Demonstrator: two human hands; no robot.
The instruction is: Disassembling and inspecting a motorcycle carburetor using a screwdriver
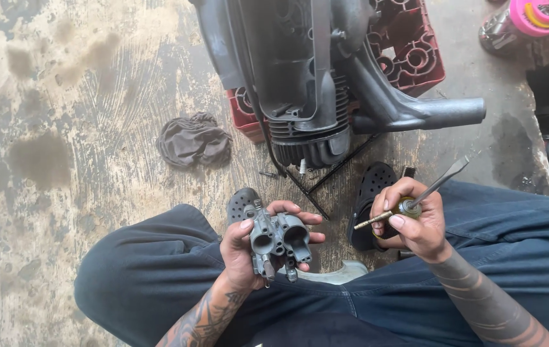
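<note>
The left hand is clenched around a grey metal carburetor, held above the lap with its two round bores turned upward. The right hand grasps a screwdriver together with a small brass jet, and a thin brass needle sticks out toward the carburetor without touching it. Ahead on the stained concrete floor stands a grey engine housing over a red plastic crate, with a dark rag just to its left.

The engine is running off the top edge. The pink can is getting cut by the corner. Fingers of the right hand are hiding the screwdriver handle.
</note>
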